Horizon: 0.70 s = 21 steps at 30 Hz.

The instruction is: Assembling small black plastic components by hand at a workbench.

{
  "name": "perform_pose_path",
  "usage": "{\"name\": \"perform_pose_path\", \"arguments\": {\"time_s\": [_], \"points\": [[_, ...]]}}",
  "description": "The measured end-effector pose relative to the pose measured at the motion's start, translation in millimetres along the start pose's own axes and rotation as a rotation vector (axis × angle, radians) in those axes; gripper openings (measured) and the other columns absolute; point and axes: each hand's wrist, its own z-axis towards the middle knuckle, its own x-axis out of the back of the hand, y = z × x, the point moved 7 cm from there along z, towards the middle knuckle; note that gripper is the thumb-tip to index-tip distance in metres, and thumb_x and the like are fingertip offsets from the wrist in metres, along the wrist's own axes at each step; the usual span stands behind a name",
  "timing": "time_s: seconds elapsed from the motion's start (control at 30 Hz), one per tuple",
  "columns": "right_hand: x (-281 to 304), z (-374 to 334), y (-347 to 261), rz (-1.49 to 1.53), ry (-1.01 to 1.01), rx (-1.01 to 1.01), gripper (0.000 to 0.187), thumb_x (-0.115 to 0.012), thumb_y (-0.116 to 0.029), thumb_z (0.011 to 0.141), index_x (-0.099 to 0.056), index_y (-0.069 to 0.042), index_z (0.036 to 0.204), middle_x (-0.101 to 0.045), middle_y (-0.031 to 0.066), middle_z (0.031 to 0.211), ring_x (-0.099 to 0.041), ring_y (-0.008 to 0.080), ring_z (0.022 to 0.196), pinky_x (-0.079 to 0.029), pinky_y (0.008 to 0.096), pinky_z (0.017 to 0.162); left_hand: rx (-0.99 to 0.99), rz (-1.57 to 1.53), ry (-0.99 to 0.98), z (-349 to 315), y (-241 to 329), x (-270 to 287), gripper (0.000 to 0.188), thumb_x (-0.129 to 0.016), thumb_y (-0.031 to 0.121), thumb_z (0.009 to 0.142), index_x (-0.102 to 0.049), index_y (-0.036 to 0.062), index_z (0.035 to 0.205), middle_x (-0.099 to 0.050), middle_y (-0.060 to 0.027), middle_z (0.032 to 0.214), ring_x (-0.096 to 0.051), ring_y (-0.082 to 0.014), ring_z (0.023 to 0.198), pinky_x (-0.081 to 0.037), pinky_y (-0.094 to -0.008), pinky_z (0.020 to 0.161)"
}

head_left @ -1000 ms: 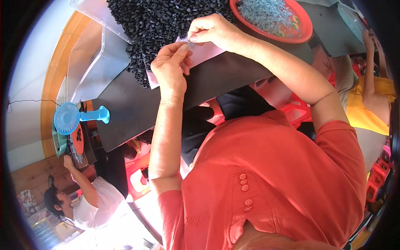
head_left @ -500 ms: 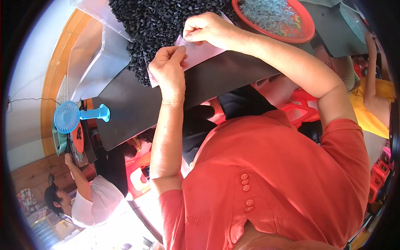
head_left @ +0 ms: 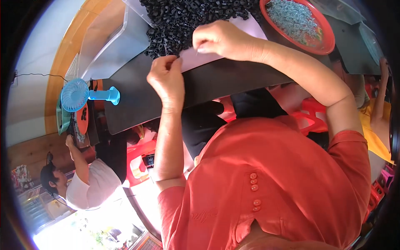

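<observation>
My left hand [head_left: 167, 79] is closed in a pinch at the near edge of a heap of small black plastic parts [head_left: 183, 27]. Whatever its fingers hold is hidden. Over a pale pink sheet [head_left: 198, 61], to the right of it, my right hand [head_left: 223, 39] has thumb and fingers pressed together, and any small thing between them is too blurred to name. The two hands are apart. The sheet lies on the dark table [head_left: 137, 93], partly under the heap. Beyond my right wrist stands a red basin [head_left: 328, 39] with many small silvery metal pieces [head_left: 291, 21].
A clear plastic bin [head_left: 116, 50] stands left of the heap, and a blue fan [head_left: 76, 95] is at the table's left end. One person in a white shirt [head_left: 98, 179] works at the left; another in yellow [head_left: 381, 125] is at the far right. Red stools [head_left: 139, 162] stand below.
The view has shifted, so the table and heap sit farther right and higher. My hands have come lower relative to the heap, and the right has moved away from the left.
</observation>
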Motion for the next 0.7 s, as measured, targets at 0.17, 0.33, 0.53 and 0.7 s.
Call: {"name": "perform_pose_path", "arguments": {"time_s": [0.17, 0.33, 0.53, 0.7], "points": [[-33.0, -7.1, -6.6, -0.458, -0.083, 0.275, 0.005, -0.062, -0.011, 0.08, -0.058, -0.009, 0.08, -0.06, 0.0017, 0.086, -0.056, 0.0214, 0.091, -0.04, 0.0363, 0.083, 0.15, 0.021, -0.006, 7.5, -19.5, 26.4, 0.01, -0.074, 0.002, 0.071, -0.069, -0.0023, 0.079, -0.065, -0.0079, 0.075, -0.06, -0.0142, 0.065, -0.049, -0.0276, 0.063], [-4.2, -0.8, 11.0, -0.603, 0.043, 0.224, 0.007, -0.064, -0.012, 0.079, -0.057, -0.009, 0.079, -0.059, 0.0012, 0.085, -0.056, 0.0215, 0.091, -0.041, 0.0364, 0.08, -0.173, 0.26, 0.012, 19.0, 15.3, 26.6, 0.008, -0.073, 0.004, 0.07, -0.068, 0.0019, 0.077, -0.062, -0.0087, 0.073, -0.06, -0.0211, 0.063, -0.048, -0.0303, 0.061], [-2.0, 0.9, 8.7, -0.316, 0.139, 0.134, 0.007, -0.062, -0.012, 0.081, -0.058, -0.007, 0.078, -0.062, 0.0043, 0.079, -0.061, 0.0262, 0.081, -0.047, 0.0394, 0.074, -0.282, 0.622, -0.173, 48.7, 13.5, -9.9, 0.023, -0.076, 0.022, 0.07, -0.069, 0.0066, 0.086, -0.063, -0.0093, 0.09, -0.059, -0.0291, 0.092, -0.049, -0.0407, 0.077], [9.0, -7.4, 15.2, -0.237, 0.156, 0.066, 0.008, -0.062, -0.009, 0.081, -0.057, -0.003, 0.078, -0.062, 0.0056, 0.079, -0.061, 0.0244, 0.077, -0.048, 0.0351, 0.071, -0.248, 0.665, -0.313, 46.3, 9.8, -16.1, 0.027, -0.076, 0.025, 0.069, -0.069, 0.0085, 0.089, -0.063, -0.0077, 0.09, -0.059, -0.0285, 0.095, -0.05, -0.0415, 0.079]]}}
